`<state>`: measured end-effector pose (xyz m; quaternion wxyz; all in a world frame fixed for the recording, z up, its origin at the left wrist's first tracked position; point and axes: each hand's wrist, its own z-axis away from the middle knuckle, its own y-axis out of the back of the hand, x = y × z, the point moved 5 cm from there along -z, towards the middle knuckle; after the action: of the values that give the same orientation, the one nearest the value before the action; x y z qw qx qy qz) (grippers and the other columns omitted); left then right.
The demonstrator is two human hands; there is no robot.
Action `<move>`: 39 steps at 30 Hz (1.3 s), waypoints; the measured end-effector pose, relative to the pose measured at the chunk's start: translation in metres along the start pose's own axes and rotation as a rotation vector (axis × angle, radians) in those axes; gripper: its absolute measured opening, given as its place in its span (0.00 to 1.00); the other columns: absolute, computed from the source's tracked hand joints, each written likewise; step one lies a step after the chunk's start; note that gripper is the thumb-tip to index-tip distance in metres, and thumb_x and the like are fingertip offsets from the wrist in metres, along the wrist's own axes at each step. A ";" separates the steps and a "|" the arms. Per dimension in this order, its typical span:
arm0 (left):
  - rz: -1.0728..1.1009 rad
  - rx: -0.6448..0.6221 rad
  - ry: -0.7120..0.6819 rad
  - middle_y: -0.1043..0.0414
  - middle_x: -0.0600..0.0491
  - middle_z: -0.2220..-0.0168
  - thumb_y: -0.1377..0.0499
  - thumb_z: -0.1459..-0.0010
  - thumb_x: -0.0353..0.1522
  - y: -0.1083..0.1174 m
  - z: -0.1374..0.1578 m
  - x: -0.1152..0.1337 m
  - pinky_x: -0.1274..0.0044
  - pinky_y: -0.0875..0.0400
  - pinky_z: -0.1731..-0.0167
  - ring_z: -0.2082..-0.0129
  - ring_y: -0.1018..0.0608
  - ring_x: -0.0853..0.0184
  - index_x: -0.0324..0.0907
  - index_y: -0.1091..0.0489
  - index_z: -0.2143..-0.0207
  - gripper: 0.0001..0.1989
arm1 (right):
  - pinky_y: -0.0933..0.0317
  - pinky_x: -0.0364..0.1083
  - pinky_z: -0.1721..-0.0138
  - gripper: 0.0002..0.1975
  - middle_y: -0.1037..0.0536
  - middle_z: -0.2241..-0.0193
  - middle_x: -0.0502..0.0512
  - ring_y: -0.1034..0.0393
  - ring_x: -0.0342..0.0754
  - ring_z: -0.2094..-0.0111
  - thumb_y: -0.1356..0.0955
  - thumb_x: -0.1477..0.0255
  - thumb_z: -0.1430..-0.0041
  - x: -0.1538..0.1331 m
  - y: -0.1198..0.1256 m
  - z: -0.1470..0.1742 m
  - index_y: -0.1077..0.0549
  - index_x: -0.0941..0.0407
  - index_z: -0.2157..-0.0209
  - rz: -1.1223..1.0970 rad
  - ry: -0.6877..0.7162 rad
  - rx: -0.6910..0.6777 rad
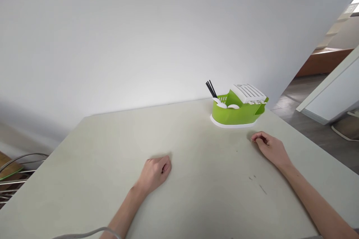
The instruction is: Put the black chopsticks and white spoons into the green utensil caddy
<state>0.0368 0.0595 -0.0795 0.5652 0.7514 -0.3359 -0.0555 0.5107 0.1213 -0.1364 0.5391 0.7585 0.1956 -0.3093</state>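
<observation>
My left hand [156, 172] rests on the pale table as a loose fist, with nothing visible in it. Farther right, my right hand [267, 146] lies on the table with its fingers curled in, just in front of a green and white utensil holder [234, 115], not touching it. Black chopsticks [211, 89] stick up from the holder's left end. White spoons [221, 105] lean over its front edge. A slotted white top [249, 92] covers its right part, with small white hooks along the front.
The light table [117, 138] meets a plain wall [157, 37] at the back. Dark marks [263, 189] show on its right half. A metal rack [17, 183] stands beyond the left edge. A grey cable [86, 233] crosses at the bottom. Floor [297, 101] shows on the right.
</observation>
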 end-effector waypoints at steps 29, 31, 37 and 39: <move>-0.002 -0.015 0.010 0.52 0.62 0.80 0.49 0.38 0.24 -0.001 0.000 0.002 0.76 0.54 0.77 0.78 0.53 0.71 0.45 0.49 0.74 0.14 | 0.39 0.49 0.68 0.13 0.17 0.70 0.52 0.31 0.50 0.74 0.38 0.64 0.45 0.002 0.001 0.000 0.22 0.51 0.69 0.022 0.017 -0.002; 0.001 -0.017 0.012 0.51 0.62 0.80 0.50 0.38 0.24 -0.001 0.000 0.002 0.76 0.54 0.77 0.79 0.53 0.71 0.45 0.49 0.74 0.14 | 0.39 0.49 0.68 0.13 0.17 0.70 0.52 0.30 0.50 0.75 0.38 0.64 0.45 0.002 0.001 0.000 0.22 0.51 0.69 0.017 0.026 0.002; 0.002 -0.026 0.022 0.51 0.62 0.80 0.50 0.38 0.23 -0.003 0.000 0.000 0.76 0.54 0.77 0.78 0.53 0.72 0.44 0.51 0.74 0.14 | 0.39 0.49 0.69 0.13 0.17 0.70 0.53 0.30 0.50 0.75 0.38 0.65 0.45 0.001 0.002 0.001 0.22 0.51 0.69 0.006 0.031 0.010; 0.003 -0.026 0.019 0.51 0.62 0.80 0.50 0.38 0.23 -0.002 0.000 0.001 0.76 0.55 0.76 0.78 0.53 0.72 0.44 0.51 0.73 0.14 | 0.38 0.49 0.67 0.13 0.16 0.69 0.53 0.28 0.51 0.73 0.38 0.65 0.45 0.001 0.002 0.001 0.22 0.51 0.69 0.002 0.023 0.005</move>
<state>0.0383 0.0595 -0.0814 0.5780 0.7442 -0.3309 -0.0519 0.5121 0.1202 -0.1357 0.5352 0.7637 0.2003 -0.3004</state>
